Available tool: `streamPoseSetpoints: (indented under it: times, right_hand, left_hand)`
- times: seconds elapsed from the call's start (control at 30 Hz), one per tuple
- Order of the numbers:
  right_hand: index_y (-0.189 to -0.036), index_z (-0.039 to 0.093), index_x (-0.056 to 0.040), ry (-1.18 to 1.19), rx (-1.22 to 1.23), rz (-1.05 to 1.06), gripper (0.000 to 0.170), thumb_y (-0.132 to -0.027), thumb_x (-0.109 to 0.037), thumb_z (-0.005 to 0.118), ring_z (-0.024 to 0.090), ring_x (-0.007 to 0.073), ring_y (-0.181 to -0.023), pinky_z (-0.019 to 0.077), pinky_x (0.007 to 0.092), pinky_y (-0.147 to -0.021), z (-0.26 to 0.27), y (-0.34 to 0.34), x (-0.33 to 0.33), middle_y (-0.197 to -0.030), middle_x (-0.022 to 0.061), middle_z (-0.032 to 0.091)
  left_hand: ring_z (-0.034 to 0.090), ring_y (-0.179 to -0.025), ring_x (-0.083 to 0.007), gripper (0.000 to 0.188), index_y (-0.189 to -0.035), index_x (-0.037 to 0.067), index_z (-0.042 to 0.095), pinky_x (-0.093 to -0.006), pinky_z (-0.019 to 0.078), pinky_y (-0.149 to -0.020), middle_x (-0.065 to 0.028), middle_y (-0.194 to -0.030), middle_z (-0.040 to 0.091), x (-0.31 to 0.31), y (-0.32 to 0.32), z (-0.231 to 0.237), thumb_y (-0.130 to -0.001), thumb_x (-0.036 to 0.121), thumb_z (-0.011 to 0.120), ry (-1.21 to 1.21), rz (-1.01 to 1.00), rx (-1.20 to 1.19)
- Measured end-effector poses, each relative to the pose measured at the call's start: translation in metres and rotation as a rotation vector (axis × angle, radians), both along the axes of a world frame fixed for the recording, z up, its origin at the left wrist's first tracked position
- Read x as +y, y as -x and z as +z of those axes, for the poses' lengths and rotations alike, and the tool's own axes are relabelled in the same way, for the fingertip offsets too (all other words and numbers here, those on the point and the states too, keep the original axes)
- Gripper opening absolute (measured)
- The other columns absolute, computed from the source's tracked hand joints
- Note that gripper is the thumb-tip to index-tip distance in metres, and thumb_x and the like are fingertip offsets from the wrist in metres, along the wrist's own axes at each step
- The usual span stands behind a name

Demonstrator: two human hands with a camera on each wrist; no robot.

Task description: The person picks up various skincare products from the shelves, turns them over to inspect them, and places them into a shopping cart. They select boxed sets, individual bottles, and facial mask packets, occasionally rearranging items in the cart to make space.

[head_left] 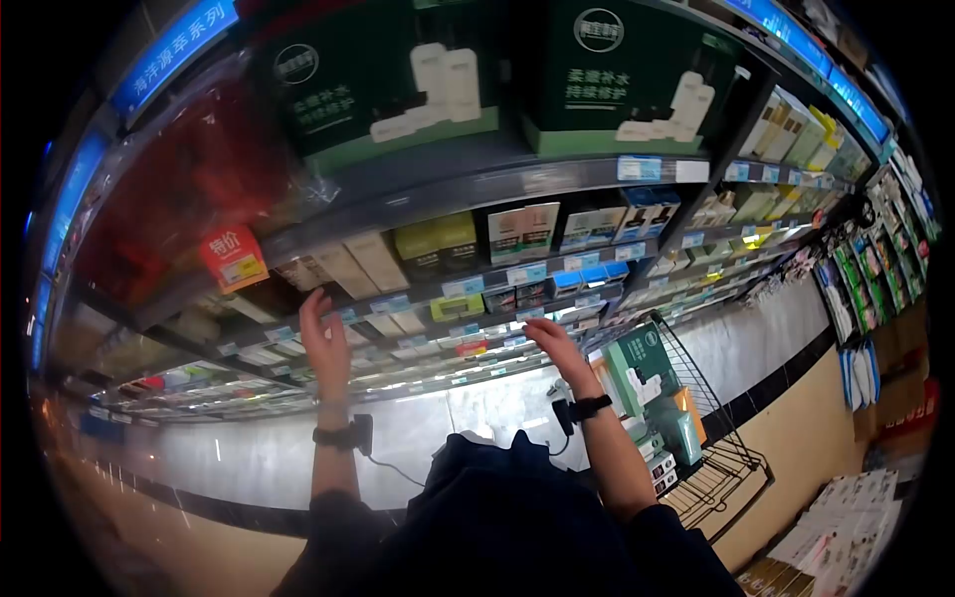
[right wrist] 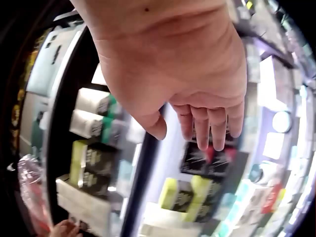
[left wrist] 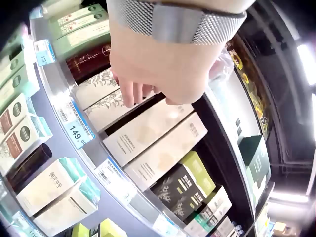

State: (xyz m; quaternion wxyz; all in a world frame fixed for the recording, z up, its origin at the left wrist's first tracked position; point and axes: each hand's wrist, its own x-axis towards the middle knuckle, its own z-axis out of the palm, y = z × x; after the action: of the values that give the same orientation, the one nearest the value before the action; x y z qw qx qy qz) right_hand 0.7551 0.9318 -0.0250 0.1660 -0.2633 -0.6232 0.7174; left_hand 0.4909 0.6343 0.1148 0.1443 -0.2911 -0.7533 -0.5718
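Observation:
My left hand [head_left: 325,338] reaches up to a shelf of skincare boxes, its fingertips right at the white leaf-patterned boxes [left wrist: 107,109]. To the right of those stand two plain cream boxes [left wrist: 148,131]. In the left wrist view the back of the hand partly hides the patterned boxes, and the fingers [left wrist: 128,94] bend down over them. My right hand [head_left: 559,353] hangs in front of the lower shelves with nothing in it. Its fingers [right wrist: 217,131] are spread and relaxed, pointing towards black boxes [right wrist: 203,159] and yellow-green boxes [right wrist: 182,192] behind.
Large dark green gift boxes [head_left: 378,90] line the upper shelf, beside a red plastic-wrapped package [head_left: 199,189]. A red price tag [head_left: 235,257] hangs from its edge. A wire shopping cart [head_left: 731,468] holding a green gift box [head_left: 642,363] and smaller boxes stands at my right.

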Motion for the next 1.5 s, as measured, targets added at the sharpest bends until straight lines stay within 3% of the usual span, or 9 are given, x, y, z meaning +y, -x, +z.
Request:
streamPoseSetpoints:
  times: [0.17, 0.43, 0.53, 0.87, 0.97, 1.07, 1.23, 1.3, 1.5]
  right_hand:
    - [-0.134, 0.057, 0.0004, -0.162, 0.245, 0.261, 0.040, -0.098, -0.019, 0.060, 0.058, 0.0203, -0.121, 0.0440, 0.0306, -0.102, 0.126, 0.109, -0.066, -0.130, 0.0112, 0.063]
    - [-0.151, 0.036, 0.0011, -0.206, 0.345, 0.019, 0.062, -0.094, -0.011, 0.060, 0.049, 0.0285, -0.132, 0.0437, 0.0331, -0.103, 0.100, 0.204, -0.137, -0.147, 0.0197, 0.045]
    - [-0.148, 0.039, 0.0013, -0.526, 0.210, -0.078, 0.065, -0.088, -0.007, 0.061, 0.056, 0.0282, -0.108, 0.0480, 0.0338, -0.087, 0.114, 0.207, -0.141, -0.125, 0.0179, 0.049]
    - [-0.143, 0.041, 0.0010, -0.458, 0.257, -0.045, 0.062, -0.086, -0.002, 0.063, 0.057, 0.0327, -0.121, 0.0487, 0.0354, -0.094, 0.131, 0.199, -0.160, -0.132, 0.0194, 0.053]
    - [-0.141, 0.035, 0.0007, -0.454, 0.189, -0.026, 0.067, -0.084, -0.006, 0.069, 0.058, 0.0408, -0.120, 0.0478, 0.0415, -0.097, 0.139, 0.199, -0.156, -0.128, 0.0230, 0.057]
    - [-0.141, 0.039, -0.0017, -0.849, 0.276, -0.055, 0.067, -0.082, -0.008, 0.070, 0.057, 0.0454, -0.118, 0.0484, 0.0429, -0.097, 0.143, 0.197, -0.149, -0.135, 0.0239, 0.052]
    - [-0.142, 0.042, -0.0059, -0.910, 0.282, 0.057, 0.067, -0.080, 0.000, 0.065, 0.056, 0.0438, -0.118, 0.0522, 0.0458, -0.091, 0.171, 0.173, -0.146, -0.139, 0.0215, 0.049]
    - [-0.148, 0.039, -0.0097, -0.923, 0.193, 0.082, 0.089, -0.067, 0.004, 0.072, 0.059, 0.0399, -0.116, 0.0537, 0.0411, -0.089, 0.180, 0.157, -0.142, -0.136, 0.0192, 0.053]
    - [-0.150, 0.037, -0.0091, -0.789, 0.162, 0.099, 0.092, -0.072, -0.027, 0.084, 0.069, 0.0355, -0.083, 0.0551, 0.0416, -0.069, 0.180, 0.093, -0.119, -0.113, 0.0144, 0.068]
  left_hand:
    - [0.061, -0.111, -0.0269, 0.033, -0.128, -0.001, 0.054, -0.0358, 0.0472, -0.093, -0.0155, -0.124, 0.059, 0.006, 0.062, -0.038, -0.099, 0.013, 0.058, -0.032, -0.002, -0.030]
    - [0.060, -0.109, -0.0299, 0.043, -0.139, 0.000, 0.047, -0.0362, 0.0464, -0.094, -0.0183, -0.122, 0.059, 0.026, 0.051, -0.018, -0.100, 0.016, 0.056, 0.031, -0.246, -0.172]
    - [0.061, -0.112, -0.0350, 0.049, -0.140, 0.001, 0.045, -0.0390, 0.0475, -0.094, -0.0206, -0.121, 0.059, 0.026, 0.057, -0.027, -0.096, 0.017, 0.062, -0.008, -0.295, -0.148]
    - [0.060, -0.110, -0.0334, 0.066, -0.141, 0.005, 0.048, -0.0412, 0.0486, -0.092, -0.0158, -0.120, 0.059, 0.013, 0.077, -0.070, -0.082, 0.011, 0.077, 0.014, -0.265, 0.096]
    - [0.054, -0.117, -0.0355, 0.061, -0.137, 0.004, 0.054, -0.0402, 0.0431, -0.100, -0.0167, -0.120, 0.059, 0.004, 0.052, -0.004, -0.077, -0.005, 0.066, 0.113, -0.238, 0.077]
    - [0.052, -0.118, -0.0361, 0.063, -0.134, 0.004, 0.056, -0.0401, 0.0401, -0.104, -0.0170, -0.119, 0.058, -0.005, 0.060, 0.005, -0.074, -0.013, 0.055, 0.257, -0.299, 0.173]
    - [0.055, -0.119, -0.0344, 0.051, -0.126, 0.002, 0.061, -0.0396, 0.0412, -0.104, -0.0169, -0.124, 0.060, -0.013, 0.047, 0.033, -0.076, -0.003, 0.053, 0.235, -0.386, 0.204]
    - [0.058, -0.116, -0.0282, 0.036, -0.121, -0.001, 0.063, -0.0376, 0.0444, -0.102, -0.0145, -0.125, 0.061, -0.017, 0.047, 0.019, -0.088, 0.011, 0.063, 0.220, -0.416, 0.143]
    - [0.063, -0.108, -0.0232, 0.045, -0.124, -0.003, 0.060, -0.0352, 0.0491, -0.095, -0.0139, -0.119, 0.064, -0.016, 0.039, -0.077, -0.082, 0.008, 0.071, 0.141, -0.599, -0.149]
